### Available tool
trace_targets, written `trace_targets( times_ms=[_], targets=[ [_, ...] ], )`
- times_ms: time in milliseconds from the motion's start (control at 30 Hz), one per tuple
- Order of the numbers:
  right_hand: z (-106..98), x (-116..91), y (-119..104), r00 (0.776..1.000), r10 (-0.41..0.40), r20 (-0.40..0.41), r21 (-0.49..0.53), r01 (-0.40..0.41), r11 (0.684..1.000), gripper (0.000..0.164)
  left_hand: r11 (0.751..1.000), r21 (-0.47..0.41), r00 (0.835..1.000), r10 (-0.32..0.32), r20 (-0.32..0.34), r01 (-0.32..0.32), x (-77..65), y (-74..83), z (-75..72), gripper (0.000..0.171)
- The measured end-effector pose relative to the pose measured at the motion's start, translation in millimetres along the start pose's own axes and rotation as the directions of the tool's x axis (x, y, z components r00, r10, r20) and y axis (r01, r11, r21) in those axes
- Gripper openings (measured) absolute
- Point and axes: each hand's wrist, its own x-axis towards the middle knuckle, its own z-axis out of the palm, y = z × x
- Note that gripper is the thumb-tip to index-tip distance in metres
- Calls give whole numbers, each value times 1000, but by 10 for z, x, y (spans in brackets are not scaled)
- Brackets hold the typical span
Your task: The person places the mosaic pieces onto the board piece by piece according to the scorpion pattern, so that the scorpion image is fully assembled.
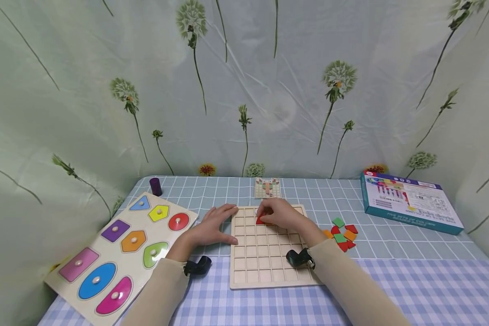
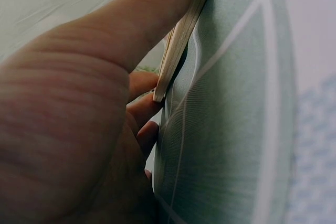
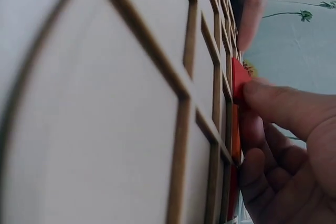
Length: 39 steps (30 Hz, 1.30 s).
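One surface (image 1: 391, 290): violet-and-white checks at the front, grey-blue grid cloth behind.
Peg puzzle board (image 1: 140, 219): aslant at left, nine coloured knobbed shapes seated.
Left hand (image 1: 209, 228): fingers extended, thumb spread wide from them, touching the grid board's left edge.
Grid board (image 1: 250, 261): pale wood, square cells, flat at centre.
Loose pieces (image 1: 340, 238): green, red and orange, clustered just right of the grid board.
Right hand (image 1: 280, 213): thumb and fingers narrow, pinching a red piece (image 3: 239, 80) at the grid board's far part.
Orange piece (image 3: 236, 135): in the grid board, beside the red piece.
Pattern card (image 1: 267, 188): just beyond the grid board.
Box (image 1: 411, 201): flat, teal-sided, far right.
Cylinder (image 1: 155, 186): purple, upright, far left.
Backdrop (image 1: 269, 113): dandelion print.
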Motion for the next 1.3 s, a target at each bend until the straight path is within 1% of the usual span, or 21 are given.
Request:
trace_targets(
  times_ms=[133, 367, 533, 633, 733, 833, 900, 1033, 1100, 1167, 1300],
  targets=[
    [15, 7, 6, 1000, -13, -7, -21, 13, 1000, 3, 1000, -2, 1000, 6, -4, -6, 2, -1, -3, 97],
    [-2, 3, 11, 999, -40, 9, -37, 40, 999, 10, 1000, 0, 1000, 1, 0, -1, 5, 9, -10, 97],
    [-32, -41, 13, 998, -57, 20, -7, 57, 998, 12, 1000, 4, 1000, 10, -6, -10, 14, -2, 0, 96],
    [-55, -113, 15, 999, -50, -4, 27, 50, 998, 13, 1000, 6, 1000, 9, -5, -9, 12, -3, 8, 96],
    [-110, -229, 19, 998, -21, -52, 59, 24, 998, 12, 1000, 9, 1000, 6, -3, -6, 9, 4, 13, 96],
    [-227, -365, 25, 995, 26, -96, 72, -19, 997, 13, 1000, 10, 1000, 3, -9, -3, 5, 9, 14, 96],
    [-331, -449, 38, 990, 73, -119, 70, -65, 995, 15, 1000, 12, 1000, -4, -14, 4, -1, 11, 17, 96],
    [-532, -584, 138, 972, 184, -146, 11, -185, 983, 18, 1000, 15, 1000, -13, -18, 14, -15, -5, 32, 97],
    [-612, -648, 210, 965, 227, -131, -16, -230, 973, 21, 1000, 22, 1000, -9, -15, 10, -18, -11, 40, 97],
    [-689, -709, 289, 966, 241, -92, -34, -245, 969, 24, 1000, 19, 1000, 0, -14, 1, -16, -10, 36, 97],
    [-862, -836, 396, 981, 193, 34, -10, -193, 981, 29, 1000, 25, 1000, 3, -13, -3, -4, 0, 6, 97]
  ],
)
